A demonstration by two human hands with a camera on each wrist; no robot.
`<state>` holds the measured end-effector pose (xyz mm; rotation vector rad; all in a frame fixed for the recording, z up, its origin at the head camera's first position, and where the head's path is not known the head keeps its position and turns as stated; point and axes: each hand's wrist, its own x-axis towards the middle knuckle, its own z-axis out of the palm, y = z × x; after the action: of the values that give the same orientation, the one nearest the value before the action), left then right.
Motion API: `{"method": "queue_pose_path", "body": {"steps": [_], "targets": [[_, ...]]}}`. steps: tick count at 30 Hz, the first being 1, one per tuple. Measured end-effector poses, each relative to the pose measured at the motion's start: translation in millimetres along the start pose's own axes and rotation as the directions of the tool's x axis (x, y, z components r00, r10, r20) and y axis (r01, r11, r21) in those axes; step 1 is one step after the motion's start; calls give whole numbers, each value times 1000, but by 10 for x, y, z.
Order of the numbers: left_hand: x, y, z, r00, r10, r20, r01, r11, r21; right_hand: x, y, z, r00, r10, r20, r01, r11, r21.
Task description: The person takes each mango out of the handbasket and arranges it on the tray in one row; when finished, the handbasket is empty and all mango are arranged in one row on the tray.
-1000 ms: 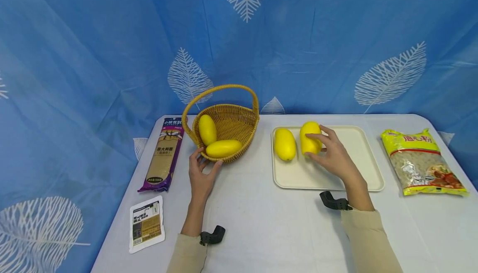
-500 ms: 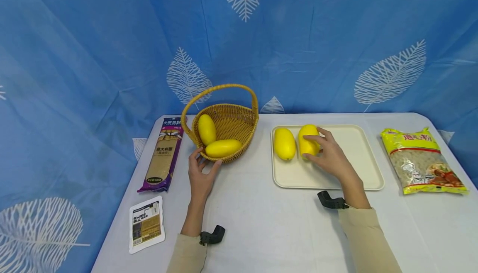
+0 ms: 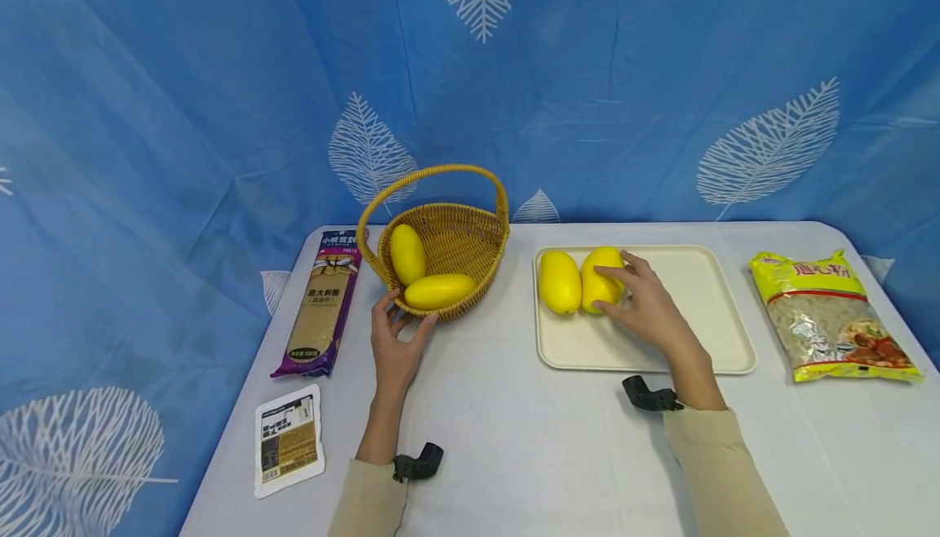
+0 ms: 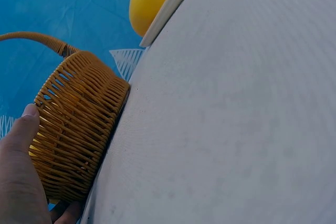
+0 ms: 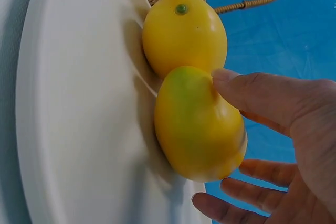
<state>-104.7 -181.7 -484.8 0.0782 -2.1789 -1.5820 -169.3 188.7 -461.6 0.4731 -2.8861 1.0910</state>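
Note:
In the head view, my left hand (image 3: 396,353) holds the front rim of a wicker basket (image 3: 470,235), with the thumb on its outer side in the left wrist view. Inside the basket lie two yellow oval fruits, one leaning at the left (image 3: 408,255), the other lying across the front (image 3: 441,291). My right hand (image 3: 649,308) is curved round a yellow mango (image 5: 194,129) with a greenish patch; its thumb touches the skin, while the lower fingers stand apart from it. The mango rests on a cream tray (image 3: 690,300), touching another yellow fruit (image 3: 560,282) with a green stem end.
A purple pasta packet (image 3: 323,300) lies left of the basket, and a white-edged flat pouch (image 3: 290,441) is nearer me. At the far right lies a yellow bag of pasta (image 3: 830,317). A blue leaf-patterned cloth (image 3: 624,113) hangs behind the white table (image 3: 529,439).
My right hand has shifted slightly left and nearer me with the mango, which has come down and tilted against the other fruit on the tray. The left hand and basket stay put.

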Motion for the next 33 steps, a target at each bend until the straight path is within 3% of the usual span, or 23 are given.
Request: {"method": "queue_pose_path", "body": {"steps": [7, 15, 24, 29, 33], "targets": [[-13, -14, -24, 1000, 3, -7, -2, 1000, 5, -2, -64, -30, 999, -30, -33, 30, 999, -20], [3, -7, -25, 1000, 13, -3, -13, 999, -31, -24, -276, -127, 985, -120, -120, 115, 992, -52], [26, 2, 12, 1000, 9, 8, -9, 1000, -29, 79, -646, -49, 975, -207, -80, 208, 978, 0], [17, 0, 1, 1000, 4, 5, -4, 1000, -24, 260, -915, 154, 952, -306, 5, 306, 952, 30], [4, -7, -4, 1000, -4, 3, 4, 1000, -20, 430, -1095, 383, 910, -413, 44, 408, 908, 91]]}}
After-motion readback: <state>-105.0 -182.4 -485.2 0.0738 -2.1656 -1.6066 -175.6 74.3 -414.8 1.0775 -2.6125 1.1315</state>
